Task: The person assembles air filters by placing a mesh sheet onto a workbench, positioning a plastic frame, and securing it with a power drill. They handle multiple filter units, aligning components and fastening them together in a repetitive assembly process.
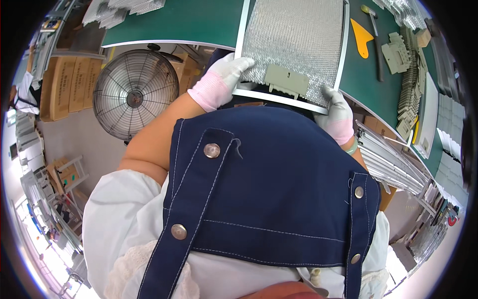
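A flat metal mesh filter panel (294, 35) with a white frame lies in front of me, its near end reaching past the edge of the green table. At its near left corner, my left hand (224, 82), in a white glove with a pink cuff, is closed on the frame. My right hand (337, 115), gloved the same way, grips the near right corner. On the mesh, close to the near bar, rests a grey-green plastic piece (286, 80) with small prongs. Parts of the fingers are hidden by the frame.
Right of the panel on the green table (199, 22) lie a yellow spatula-like scraper (361, 38), a hammer (376, 45) and a row of grey plastic pieces (411, 94). A black floor fan (134, 97) stands at left. Metal strips (393, 162) are stacked below the table at right.
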### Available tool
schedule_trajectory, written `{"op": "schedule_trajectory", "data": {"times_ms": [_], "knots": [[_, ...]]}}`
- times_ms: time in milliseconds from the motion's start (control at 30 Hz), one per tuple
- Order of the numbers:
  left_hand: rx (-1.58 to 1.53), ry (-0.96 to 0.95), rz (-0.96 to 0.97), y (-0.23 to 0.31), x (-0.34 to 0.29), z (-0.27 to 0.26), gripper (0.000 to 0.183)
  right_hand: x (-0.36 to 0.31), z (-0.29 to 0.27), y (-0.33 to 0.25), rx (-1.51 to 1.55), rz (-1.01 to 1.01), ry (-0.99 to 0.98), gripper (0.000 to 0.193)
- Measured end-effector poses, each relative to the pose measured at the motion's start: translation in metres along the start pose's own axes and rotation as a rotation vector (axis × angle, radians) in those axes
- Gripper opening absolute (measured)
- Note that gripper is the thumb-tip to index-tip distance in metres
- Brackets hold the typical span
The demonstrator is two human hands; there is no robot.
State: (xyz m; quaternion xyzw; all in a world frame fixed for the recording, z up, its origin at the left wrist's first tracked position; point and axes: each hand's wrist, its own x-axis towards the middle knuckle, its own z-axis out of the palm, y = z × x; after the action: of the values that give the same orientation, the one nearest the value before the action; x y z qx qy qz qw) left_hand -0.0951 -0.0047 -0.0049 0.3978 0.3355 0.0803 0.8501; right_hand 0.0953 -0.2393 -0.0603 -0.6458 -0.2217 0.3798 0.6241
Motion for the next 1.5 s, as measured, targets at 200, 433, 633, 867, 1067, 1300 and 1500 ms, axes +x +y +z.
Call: {"op": "schedule_trajectory", "data": {"times_ms": [200,433,633,867,1067,1300,1500], "knots": [[-0.122,0.064,0.040,-0.007,0.000,0.006,0.037,0.004,0.037,-0.053,0.819,0.359,0.257,0.022],[0.187,-0.049,-0.032,0.001,0.000,-0.001,0.035,-0.001,0.034,-0.048,0.526,0.249,0.406,0.026],[-0.126,0.098,0.032,-0.005,-0.006,0.019,0.034,0.000,0.044,-0.061,0.673,0.353,0.371,0.027],[0.510,-0.085,0.489,-0.050,0.022,-0.036,0.029,0.001,0.035,-0.069,0.682,0.399,0.381,0.026],[-0.096,-0.005,-0.060,0.007,-0.012,0.023,0.039,-0.006,0.042,-0.077,0.623,0.449,0.210,0.020],[0.072,-0.067,-0.054,0.007,-0.014,0.011,0.038,-0.004,0.029,-0.060,0.535,0.363,0.123,0.025],[0.139,-0.188,-0.050,0.001,-0.010,0.001,0.039,-0.013,0.016,-0.041,-0.628,-0.322,0.167,0.035]]}}
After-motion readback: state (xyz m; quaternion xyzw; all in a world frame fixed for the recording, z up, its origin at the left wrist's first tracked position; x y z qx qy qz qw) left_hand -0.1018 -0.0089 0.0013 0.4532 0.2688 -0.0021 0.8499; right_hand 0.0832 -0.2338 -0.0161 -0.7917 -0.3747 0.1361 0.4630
